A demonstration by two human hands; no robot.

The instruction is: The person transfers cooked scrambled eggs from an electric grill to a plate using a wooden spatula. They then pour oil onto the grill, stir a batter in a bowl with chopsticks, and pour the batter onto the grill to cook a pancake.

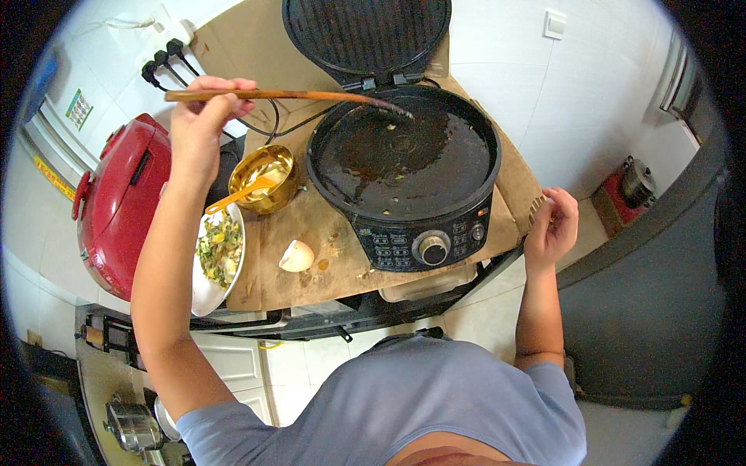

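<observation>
My left hand point(201, 125) grips a long wooden-handled utensil point(280, 94) and holds it level above an electric baking pan point(408, 204). The utensil's dark, curved far end is over the pan; it may be a brush. Dark wet patches and small food crumbs lie on the pan's black plate point(460, 169), and the ridged lid point(373, 35) stands raised behind. At the right, my right hand point(551, 227) has curled fingers by a small striped piece point(535, 209) at the cardboard's point(349, 285) edge; whether it grips that piece is unclear.
Left of the pan stand a gold metal bowl point(265, 201) with an orange spoon point(242, 195), and a white dish point(236, 279) of chopped vegetables point(218, 247). A cracked eggshell point(297, 256) lies in front. A red electric cooker point(119, 204) and power cables point(280, 133) are farther left.
</observation>
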